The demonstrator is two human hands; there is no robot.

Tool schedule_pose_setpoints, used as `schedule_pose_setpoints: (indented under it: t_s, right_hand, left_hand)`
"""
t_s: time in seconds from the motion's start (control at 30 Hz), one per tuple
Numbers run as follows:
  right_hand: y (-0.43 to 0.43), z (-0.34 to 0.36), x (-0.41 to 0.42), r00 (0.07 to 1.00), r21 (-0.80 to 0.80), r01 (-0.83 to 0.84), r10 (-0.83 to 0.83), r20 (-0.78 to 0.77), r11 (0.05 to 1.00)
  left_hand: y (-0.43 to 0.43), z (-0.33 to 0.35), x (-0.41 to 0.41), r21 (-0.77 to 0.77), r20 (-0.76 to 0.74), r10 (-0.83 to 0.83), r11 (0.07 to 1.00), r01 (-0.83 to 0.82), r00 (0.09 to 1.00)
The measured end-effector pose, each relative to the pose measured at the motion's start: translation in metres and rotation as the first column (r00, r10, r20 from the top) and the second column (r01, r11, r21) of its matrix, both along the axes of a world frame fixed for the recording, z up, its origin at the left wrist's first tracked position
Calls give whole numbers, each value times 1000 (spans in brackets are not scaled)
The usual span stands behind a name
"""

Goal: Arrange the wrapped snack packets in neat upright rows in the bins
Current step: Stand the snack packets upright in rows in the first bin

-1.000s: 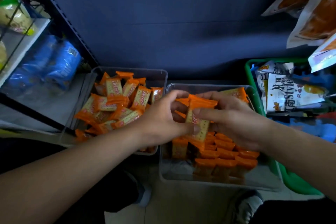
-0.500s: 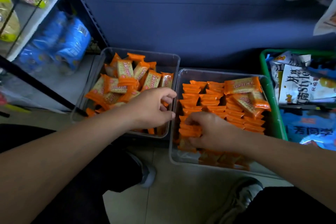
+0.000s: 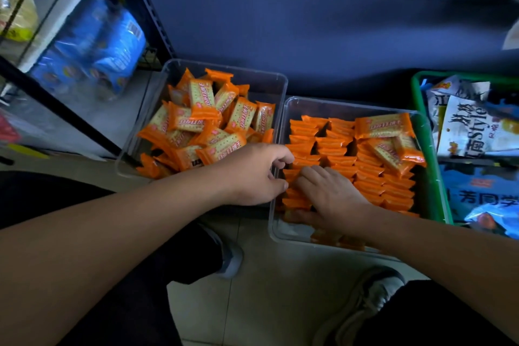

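Two clear hard-plastic bins sit side by side on the floor.

- Right bin (image 3: 337, 105): orange foil packets stand on edge in rows (image 3: 370, 185), crimped ends up. Each row runs away from the person, near to far.
- A few flat packets (image 3: 384, 126) lie face-up on top of the far right rows, not yet stood up.
- Left bin (image 3: 252, 76): a loose pile (image 3: 207, 126) of glossy, flat, rectangular packets, tumbled at all angles.
- Right hand (image 3: 334, 199): palm down on the leftmost row, fingers fairly straight and spread. It presses the tops and grips nothing.
- Left hand (image 3: 252, 174): reaches over the shared bin walls, its curled fingertips at that row's left edge. I cannot tell whether it pinches a packet.
- Green basket (image 3: 415, 98) of other snack bags stands to the right.

Judgement: the row is being squared up. The pile lies just left of the left hand, which is the nearer one for the next pick. The slick foil will likely slide.
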State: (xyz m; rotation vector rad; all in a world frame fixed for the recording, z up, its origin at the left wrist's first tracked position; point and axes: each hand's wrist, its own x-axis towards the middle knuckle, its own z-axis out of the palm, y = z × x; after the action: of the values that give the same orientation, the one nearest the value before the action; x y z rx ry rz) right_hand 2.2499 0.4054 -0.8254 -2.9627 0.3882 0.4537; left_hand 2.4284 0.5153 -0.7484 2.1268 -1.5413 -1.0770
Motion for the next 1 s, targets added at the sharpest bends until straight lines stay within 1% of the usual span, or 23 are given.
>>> schedule_pose_setpoints:
  t_s: [0.1, 0.17, 0.3, 0.4, 0.53, 0.6, 0.7, 0.77, 0.83, 0.87, 0.9, 1.0]
  right_hand:
    - [2, -6, -4, 1000, -64, 15, -14, 24, 998]
    - [4, -7, -4, 999, -56, 28, -26, 33, 998]
    - [1, 0, -5, 982, 45, 170, -173, 74, 984]
    - [-5, 10, -10, 952, 141, 268, -284, 109, 953]
    - [-28, 35, -27, 882, 297, 384, -443, 163, 874]
    - [-46, 51, -43, 845, 336, 439, -510, 160, 833]
    - [-84, 67, -75, 769, 281, 579, -627, 123, 765]
    - [-108, 71, -96, 686, 252, 671, -713, 147, 698]
    - [-124, 66, -110, 611, 282, 719, -771, 178, 635]
    - [-128, 62, -113, 593, 297, 731, -787, 171, 615]
    - [-130, 57, -114, 592, 304, 732, -790, 159, 610]
    - [-134, 41, -108, 631, 268, 714, -760, 154, 647]
  left_hand:
    - [-1, -2, -2, 2, 34, -21, 1000, 21, 999]
    - [-1, -3, -3, 11, 69, -35, 999, 34, 997]
    - [-7, -9, -7, 19, 171, -97, 995, 95, 981]
    - [-20, -12, -16, -8, 234, -149, 988, 155, 961]
    - [-52, -14, -40, -21, 279, -232, 969, 247, 932]
    - [-72, -16, -51, -44, 282, -250, 961, 273, 926]
    - [-108, -25, -63, -108, 315, -237, 953, 283, 919]
    - [-135, -31, -69, -176, 295, -191, 952, 250, 936]
    - [-161, -40, -77, -238, 279, -139, 949, 209, 950]
    - [-171, -46, -81, -267, 276, -121, 943, 197, 953]
    - [-181, -52, -85, -284, 270, -112, 940, 191, 956]
    - [-195, -65, -92, -211, 234, -117, 963, 168, 965]
